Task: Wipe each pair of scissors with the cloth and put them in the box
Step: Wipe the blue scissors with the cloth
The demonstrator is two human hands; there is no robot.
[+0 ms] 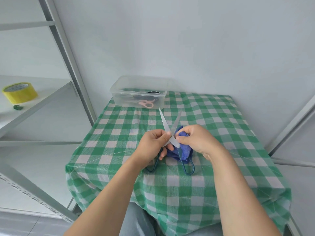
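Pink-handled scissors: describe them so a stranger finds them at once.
Start at the table under the green-and-white checked tablecloth. At its far left corner stands a clear plastic box; the pink-handled scissors lie inside, against its near wall. Their pale pink loops are the only pink there; the other things in the box are dark.

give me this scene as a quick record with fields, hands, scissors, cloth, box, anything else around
surface: table with a green checked cover
left hand: pinches the scissors near the pivot
right hand: holds the blue cloth against one blade
scissors: blades spread, tips toward the box, dark handles toward the person
box: clear, no lid on it, far left of the table; pink-handled scissors and something dark inside
off table: yellow tape roll on the shelf at left
task state: held pair not yet in the box
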